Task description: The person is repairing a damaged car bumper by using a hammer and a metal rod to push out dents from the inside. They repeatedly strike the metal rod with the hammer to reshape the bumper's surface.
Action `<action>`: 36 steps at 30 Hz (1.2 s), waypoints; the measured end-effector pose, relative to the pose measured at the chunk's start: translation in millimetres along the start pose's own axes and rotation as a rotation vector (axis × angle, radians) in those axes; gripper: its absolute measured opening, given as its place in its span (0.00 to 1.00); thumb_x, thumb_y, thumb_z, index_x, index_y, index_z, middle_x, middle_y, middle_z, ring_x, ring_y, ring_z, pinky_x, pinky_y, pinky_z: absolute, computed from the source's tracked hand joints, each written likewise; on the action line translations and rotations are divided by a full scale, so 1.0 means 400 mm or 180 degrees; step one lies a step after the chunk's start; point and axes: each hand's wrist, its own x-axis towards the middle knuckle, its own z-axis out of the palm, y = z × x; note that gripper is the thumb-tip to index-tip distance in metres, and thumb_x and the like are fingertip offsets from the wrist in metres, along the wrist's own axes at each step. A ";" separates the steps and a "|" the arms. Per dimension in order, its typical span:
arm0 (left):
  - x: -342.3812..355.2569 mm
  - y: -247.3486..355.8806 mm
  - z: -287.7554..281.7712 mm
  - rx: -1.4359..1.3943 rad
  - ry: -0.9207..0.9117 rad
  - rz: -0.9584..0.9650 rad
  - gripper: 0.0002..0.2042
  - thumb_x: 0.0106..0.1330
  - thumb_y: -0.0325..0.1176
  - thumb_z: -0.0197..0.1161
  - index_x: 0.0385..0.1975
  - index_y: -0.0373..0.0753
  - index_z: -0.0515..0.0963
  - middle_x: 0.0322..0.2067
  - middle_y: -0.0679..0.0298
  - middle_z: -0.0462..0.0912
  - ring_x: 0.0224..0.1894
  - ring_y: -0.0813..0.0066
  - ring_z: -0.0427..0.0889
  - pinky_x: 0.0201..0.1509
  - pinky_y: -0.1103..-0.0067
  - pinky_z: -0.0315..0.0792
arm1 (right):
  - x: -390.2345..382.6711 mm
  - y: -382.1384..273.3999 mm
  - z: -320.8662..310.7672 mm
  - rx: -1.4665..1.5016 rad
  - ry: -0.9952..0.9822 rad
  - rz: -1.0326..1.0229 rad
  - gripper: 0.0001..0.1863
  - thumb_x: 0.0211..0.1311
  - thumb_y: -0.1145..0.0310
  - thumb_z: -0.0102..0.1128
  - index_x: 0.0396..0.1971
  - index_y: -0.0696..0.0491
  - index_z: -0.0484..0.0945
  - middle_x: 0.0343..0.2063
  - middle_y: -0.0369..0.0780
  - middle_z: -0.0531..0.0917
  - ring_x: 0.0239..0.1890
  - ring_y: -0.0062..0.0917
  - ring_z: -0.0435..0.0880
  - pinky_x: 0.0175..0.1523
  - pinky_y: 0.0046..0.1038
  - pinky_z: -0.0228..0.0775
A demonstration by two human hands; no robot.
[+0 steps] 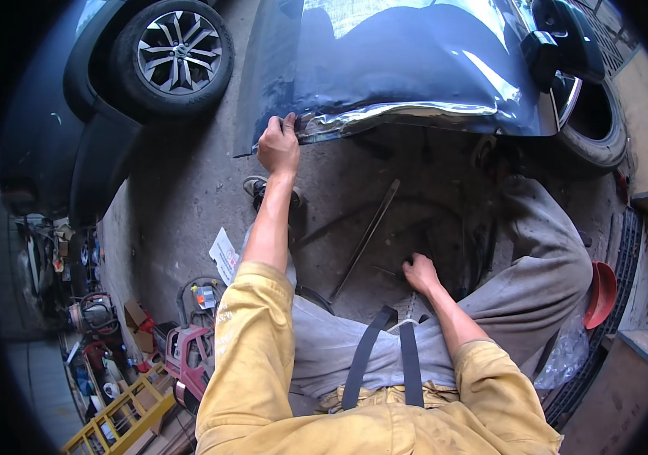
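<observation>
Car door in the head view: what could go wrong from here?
The left hand touches the car door beside its crumpled edge; bent metal there might cut the bare fingers.
What supports the door is unclear; if it slipped, it could strike the legs nearby.
The long bar lying on the floor could become a trip hazard.
</observation>
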 end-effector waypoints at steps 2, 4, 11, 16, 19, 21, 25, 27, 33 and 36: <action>0.004 -0.022 -0.004 -0.0164 -0.0008 -0.0073 0.18 0.64 0.49 0.65 0.30 0.38 0.78 0.33 0.54 0.85 0.37 0.56 0.85 0.37 0.64 0.74 | -0.002 -0.009 -0.001 0.0038 0.0007 -0.0010 0.20 0.57 0.61 0.56 0.39 0.65 0.80 0.39 0.61 0.81 0.49 0.54 0.79 0.55 0.45 0.71; 0.011 -0.007 -0.030 -0.0452 -0.0380 0.0455 0.18 0.63 0.49 0.66 0.30 0.37 0.78 0.31 0.55 0.85 0.35 0.55 0.84 0.36 0.65 0.73 | 0.005 -0.009 0.005 0.0043 0.0007 0.0016 0.20 0.57 0.61 0.55 0.39 0.65 0.80 0.39 0.61 0.81 0.49 0.54 0.79 0.54 0.45 0.71; 0.066 -0.077 -0.022 -0.0173 -0.0286 0.0456 0.13 0.66 0.43 0.62 0.33 0.38 0.78 0.33 0.54 0.83 0.37 0.50 0.82 0.40 0.63 0.72 | 0.005 0.000 0.005 0.0035 0.0001 -0.0018 0.19 0.58 0.61 0.53 0.40 0.61 0.81 0.40 0.59 0.82 0.48 0.53 0.80 0.54 0.47 0.72; 0.034 -0.120 -0.009 0.0114 0.0026 0.0493 0.13 0.69 0.43 0.59 0.37 0.38 0.77 0.41 0.53 0.80 0.46 0.50 0.78 0.47 0.63 0.72 | -0.005 -0.020 -0.008 0.0020 -0.0028 0.0192 0.20 0.58 0.61 0.54 0.41 0.62 0.80 0.41 0.59 0.82 0.49 0.52 0.80 0.55 0.46 0.72; -0.039 -0.075 0.006 0.0297 0.0270 0.1178 0.16 0.69 0.45 0.58 0.44 0.38 0.76 0.47 0.54 0.77 0.53 0.52 0.74 0.55 0.62 0.68 | -0.007 -0.018 -0.007 0.0012 -0.0074 0.0171 0.19 0.58 0.62 0.54 0.40 0.62 0.81 0.42 0.58 0.82 0.49 0.52 0.80 0.55 0.46 0.73; -0.078 0.001 0.026 0.0207 0.0204 0.1609 0.24 0.71 0.51 0.54 0.54 0.36 0.73 0.53 0.49 0.74 0.58 0.49 0.71 0.61 0.59 0.64 | -0.003 -0.018 -0.014 -0.0033 -0.0130 0.0145 0.19 0.58 0.63 0.53 0.41 0.61 0.81 0.43 0.58 0.82 0.50 0.51 0.81 0.55 0.46 0.74; -0.136 0.165 0.043 0.0203 0.0002 0.2289 0.30 0.73 0.55 0.49 0.61 0.33 0.69 0.62 0.44 0.67 0.66 0.45 0.64 0.67 0.57 0.59 | -0.019 -0.039 -0.026 0.0177 -0.0008 0.0041 0.17 0.59 0.64 0.53 0.38 0.62 0.82 0.40 0.57 0.83 0.47 0.51 0.82 0.53 0.46 0.75; -0.151 0.260 0.055 0.0226 -0.0093 0.2591 0.30 0.71 0.54 0.52 0.61 0.33 0.68 0.62 0.43 0.67 0.66 0.45 0.63 0.68 0.57 0.58 | -0.019 -0.053 -0.037 0.0312 0.0091 -0.0006 0.17 0.59 0.64 0.52 0.38 0.62 0.82 0.40 0.57 0.83 0.47 0.52 0.82 0.53 0.46 0.75; -0.203 0.461 0.083 0.0268 -0.0307 0.3231 0.35 0.58 0.43 0.68 0.62 0.31 0.65 0.62 0.42 0.67 0.67 0.45 0.63 0.69 0.59 0.58 | -0.033 -0.096 -0.052 0.0772 0.0189 -0.0158 0.16 0.59 0.66 0.52 0.36 0.62 0.82 0.38 0.58 0.83 0.46 0.52 0.82 0.52 0.47 0.75; -0.224 0.530 0.116 0.0555 -0.0295 0.3420 0.32 0.56 0.33 0.65 0.61 0.28 0.65 0.62 0.41 0.67 0.66 0.45 0.65 0.69 0.59 0.59 | -0.040 -0.098 -0.059 0.0914 0.0224 -0.0243 0.15 0.59 0.66 0.52 0.36 0.61 0.82 0.37 0.58 0.83 0.45 0.53 0.83 0.51 0.47 0.76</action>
